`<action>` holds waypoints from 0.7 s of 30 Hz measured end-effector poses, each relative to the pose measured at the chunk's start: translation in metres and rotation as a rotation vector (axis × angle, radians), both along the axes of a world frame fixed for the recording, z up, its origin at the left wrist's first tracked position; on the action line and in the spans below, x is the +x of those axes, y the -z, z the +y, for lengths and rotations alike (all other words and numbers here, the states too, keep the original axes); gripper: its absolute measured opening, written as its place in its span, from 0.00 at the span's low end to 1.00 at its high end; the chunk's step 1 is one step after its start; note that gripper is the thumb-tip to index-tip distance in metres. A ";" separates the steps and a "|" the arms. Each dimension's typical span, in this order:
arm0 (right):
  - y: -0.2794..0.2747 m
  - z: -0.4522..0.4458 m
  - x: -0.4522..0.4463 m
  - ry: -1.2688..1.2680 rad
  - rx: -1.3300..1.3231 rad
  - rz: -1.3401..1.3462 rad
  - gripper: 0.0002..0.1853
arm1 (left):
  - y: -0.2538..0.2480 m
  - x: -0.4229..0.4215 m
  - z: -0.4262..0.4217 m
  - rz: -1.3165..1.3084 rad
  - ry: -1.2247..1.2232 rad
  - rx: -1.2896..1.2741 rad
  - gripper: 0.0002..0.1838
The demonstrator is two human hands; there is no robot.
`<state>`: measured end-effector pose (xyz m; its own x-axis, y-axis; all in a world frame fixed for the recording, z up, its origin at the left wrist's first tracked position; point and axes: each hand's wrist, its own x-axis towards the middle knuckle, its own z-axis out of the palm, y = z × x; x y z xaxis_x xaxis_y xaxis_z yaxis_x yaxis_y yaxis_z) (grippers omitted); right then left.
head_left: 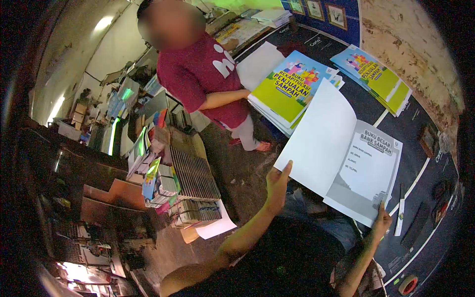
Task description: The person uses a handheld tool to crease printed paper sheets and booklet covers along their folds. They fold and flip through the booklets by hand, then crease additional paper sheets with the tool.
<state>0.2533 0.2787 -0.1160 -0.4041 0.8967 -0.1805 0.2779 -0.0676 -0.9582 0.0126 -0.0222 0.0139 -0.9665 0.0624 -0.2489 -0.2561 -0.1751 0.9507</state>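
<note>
As our left hand point(278, 184) pinches the white cover point(324, 138) and our right point(382, 223) grips the opposite page edge, we hold the booklet point(368, 171) open over the dark table point(418, 166).

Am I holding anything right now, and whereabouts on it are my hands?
Yes, an open booklet. Your left hand grips the blank cover's lower-left corner; your right hand is at the printed page's lower-right edge.
</note>
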 end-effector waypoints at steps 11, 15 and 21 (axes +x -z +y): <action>-0.023 -0.021 -0.018 0.100 0.009 0.115 0.27 | 0.070 0.016 0.032 0.253 0.408 -0.173 0.22; -0.032 -0.004 0.005 -0.190 0.002 -0.177 0.23 | 0.088 0.027 0.033 0.431 0.549 -0.235 0.25; -0.025 -0.002 0.013 -0.200 -0.053 -0.222 0.19 | 0.117 0.035 0.038 0.434 0.513 -0.280 0.21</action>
